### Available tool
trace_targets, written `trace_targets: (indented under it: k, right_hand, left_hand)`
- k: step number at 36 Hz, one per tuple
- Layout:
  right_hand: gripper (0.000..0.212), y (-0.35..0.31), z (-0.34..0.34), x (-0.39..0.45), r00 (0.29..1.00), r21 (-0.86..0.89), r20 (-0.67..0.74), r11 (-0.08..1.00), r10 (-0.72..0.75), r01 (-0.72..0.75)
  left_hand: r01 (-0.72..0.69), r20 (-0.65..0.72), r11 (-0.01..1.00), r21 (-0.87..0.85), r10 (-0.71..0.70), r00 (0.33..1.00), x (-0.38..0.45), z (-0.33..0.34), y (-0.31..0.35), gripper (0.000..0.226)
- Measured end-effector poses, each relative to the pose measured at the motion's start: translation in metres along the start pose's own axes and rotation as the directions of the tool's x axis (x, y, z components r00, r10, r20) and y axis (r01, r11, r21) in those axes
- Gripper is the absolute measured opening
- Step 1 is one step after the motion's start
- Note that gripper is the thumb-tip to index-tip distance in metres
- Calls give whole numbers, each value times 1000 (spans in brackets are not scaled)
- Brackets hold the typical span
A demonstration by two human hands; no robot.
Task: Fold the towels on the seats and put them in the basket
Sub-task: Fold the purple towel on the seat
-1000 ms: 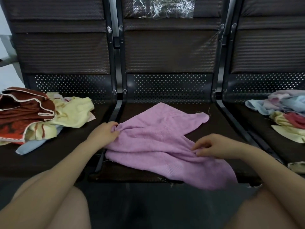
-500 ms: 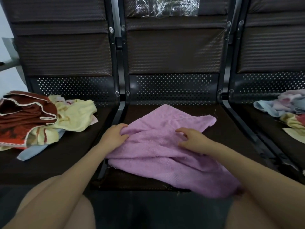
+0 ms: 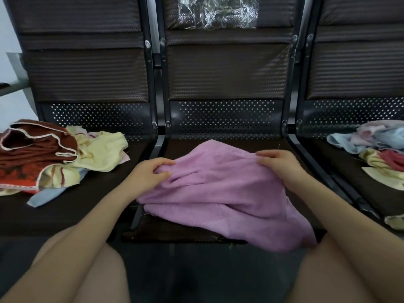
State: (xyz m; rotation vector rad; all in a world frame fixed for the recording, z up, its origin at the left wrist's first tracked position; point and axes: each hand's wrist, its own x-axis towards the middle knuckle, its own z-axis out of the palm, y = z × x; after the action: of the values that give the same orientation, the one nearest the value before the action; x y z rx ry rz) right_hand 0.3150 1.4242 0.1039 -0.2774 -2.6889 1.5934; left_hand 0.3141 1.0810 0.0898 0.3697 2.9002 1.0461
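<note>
The pink towel [image 3: 223, 193] lies rumpled on the middle seat [image 3: 175, 230] of the bench, its near right corner drooping over the seat's front edge.

The left hand [image 3: 150, 173] reaches in from the lower left, forearm slanting up across the seat's edge. Its grip is narrow: the fingers curl over the towel's left edge and the thumb closes against them, bunching a fold of cloth.

The right hand [image 3: 277, 161] comes in from the lower right, forearm lying along the towel's right side. It sits at the towel's far right corner, palm down, fingers bent and pointing left; its grip looks closed on the cloth there, though the fingertips are partly hidden in the fold.

On the left seat rests a heap of towels: a brown one [image 3: 32, 149] with pale trim, a yellow one [image 3: 100, 152] beside it and a blue strip [image 3: 43, 196] underneath. The right seat carries another pile [image 3: 380, 154] of blue, pink, red and yellow cloths. Crinkled clear plastic [image 3: 216, 12] covers the top of the middle backrest.
</note>
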Motion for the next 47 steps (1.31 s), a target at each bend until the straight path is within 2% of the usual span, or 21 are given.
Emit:
trace_targets:
  k: [3,5,7,9,10,12,14,18,22,27,30,33,35,37,39,41,43,45,47]
  right_hand:
    - [33,10,-23,-8,981,-220,-156,972,-115,78]
    - [31,19,-37,-13,976,-306,-160,948,-145,90]
    - [26,27,-46,-17,998,-396,-49,918,-47,24]
    - [22,37,-50,-21,979,-583,134,811,151,-46]
    - [20,42,-50,-22,953,-660,197,750,232,-46]
    - [21,50,-48,-24,935,-715,241,699,260,-10]
    - [24,52,-46,-25,954,-705,228,709,195,23]
    - [45,48,-36,-21,987,-618,133,786,90,12]
    - [46,44,-12,-9,996,-548,86,835,-4,50]
    - [50,35,24,5,991,-532,118,847,65,8]
    - [53,28,42,13,992,-466,117,885,43,16]
    - [55,25,44,14,980,-464,190,885,49,45]
    - [45,26,41,10,977,-454,211,888,26,75]
    - [35,25,34,7,987,-404,154,909,-42,102]
    - [33,21,24,6,992,-322,64,939,-107,122]
    - [30,18,11,4,985,-270,-37,950,-169,153]
    - [27,16,-3,1,978,-274,-122,953,-168,129]
    - [26,18,-15,-4,975,-286,-171,954,-144,91]
    - [26,23,-23,-8,982,-313,-170,949,-84,27]
  left_hand:
    - [82,87,995,48,-86,993,-11,-7,-1,40]
    - [172,215,984,37,-176,961,-15,-7,0,43]
    - [241,337,969,55,-245,909,-18,-2,3,46]
    - [295,394,953,73,-299,869,-20,4,5,59]
    - [318,385,945,82,-324,864,-19,7,5,66]
    - [351,311,932,85,-360,880,-15,9,6,77]
    - [354,232,930,99,-367,901,-9,8,9,78]
    - [359,166,930,74,-366,916,6,12,12,75]
    - [365,110,931,26,-366,924,25,31,17,69]
    - [367,60,928,64,-370,927,37,57,19,77]
    - [394,96,915,-89,-385,918,39,62,18,81]
    - [331,114,938,-99,-320,941,34,62,17,64]
    - [267,83,955,-128,-258,963,32,59,18,45]
    - [221,12,952,-210,-224,975,31,52,18,36]
    - [165,-118,957,-239,-197,973,32,40,17,34]
    - [132,-233,964,-229,-186,954,29,25,16,34]
    - [108,-304,981,-163,-154,940,21,10,17,37]
    - [108,-273,993,-49,-117,955,10,-2,17,41]
    - [133,-137,989,59,-124,983,-1,-6,16,48]
